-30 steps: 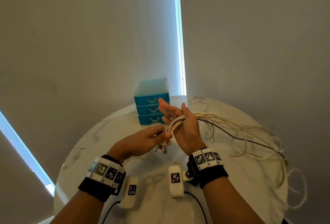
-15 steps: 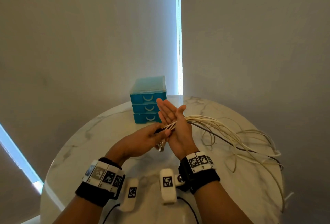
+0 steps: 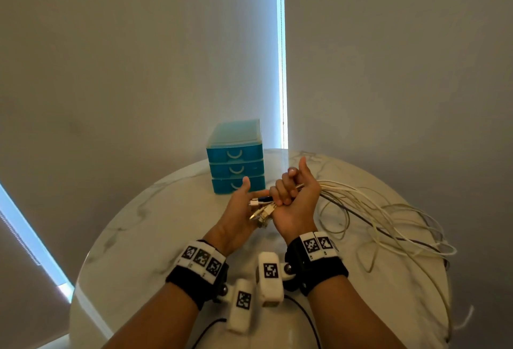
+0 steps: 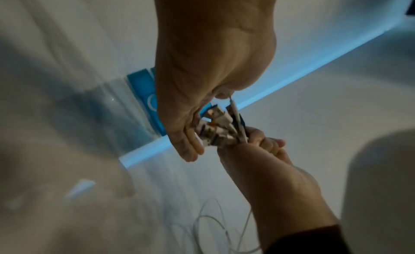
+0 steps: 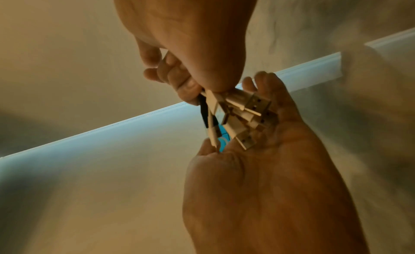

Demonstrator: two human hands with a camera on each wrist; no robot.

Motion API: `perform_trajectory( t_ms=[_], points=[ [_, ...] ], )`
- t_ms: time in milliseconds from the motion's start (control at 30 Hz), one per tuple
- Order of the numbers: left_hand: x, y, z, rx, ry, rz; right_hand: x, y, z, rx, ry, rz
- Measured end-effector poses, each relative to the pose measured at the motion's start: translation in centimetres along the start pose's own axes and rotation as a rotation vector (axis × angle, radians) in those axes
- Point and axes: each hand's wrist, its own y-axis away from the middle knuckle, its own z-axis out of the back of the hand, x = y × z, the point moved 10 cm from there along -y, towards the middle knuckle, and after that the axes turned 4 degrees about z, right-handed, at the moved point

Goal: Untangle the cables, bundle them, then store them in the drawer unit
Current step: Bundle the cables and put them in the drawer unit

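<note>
Presently the right hand [image 3: 295, 198] is fisted round the gathered cables [image 3: 366, 204] above the marble table [image 3: 155, 226]; the left hand [image 3: 238, 209], fingers straight, cups their USB plugs [image 5: 244, 114]. Advisable: level the plugs before coiling, keeping trailing loops untangled. Drawer unit [image 3: 236, 157]: shut.

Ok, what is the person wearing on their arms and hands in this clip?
Both hands are bare: left hand, right hand. Each wrist carries a black fabric wristband topped by a white strip of square black-and-white markers. A white oblong camera pod with its own marker hangs off each band, and thin black cords trail from them.
</note>
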Motion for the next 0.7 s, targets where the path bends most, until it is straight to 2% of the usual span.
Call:
perform_trajectory(
  t_ms=[133, 233, 333, 500, 600, 700],
  points=[
    [1.4, -1.7, -1.6, 0.077, 0.335, 0.02, 0.1, 0.0, -0.3, 0.017, 0.043, -0.008],
    [2.0, -2.8, -0.9, 0.052, 0.426, 0.012, -0.5, 0.0, -0.1, 0.003, 0.115, -0.018],
    [2.1, -3.2, 0.8, -0.041, 0.394, -0.035, -1.4, 0.3, -0.4, 0.012, 0.153, -0.049],
    [2.8, -2.2, 1.2, -0.102, 0.421, -0.097, -2.8, 1.2, -1.3, 0.037, 0.245, -0.076],
    [1.5, -1.3, 0.5, -0.055, 0.369, -0.139, -1.8, 1.1, -2.3, 0.066, 0.189, -0.075],
    [-1.3, -0.1, -0.7, 0.097, 0.213, -0.201, -0.4, 0.8, -2.4, 0.059, 0.105, -0.12]
  ],
)
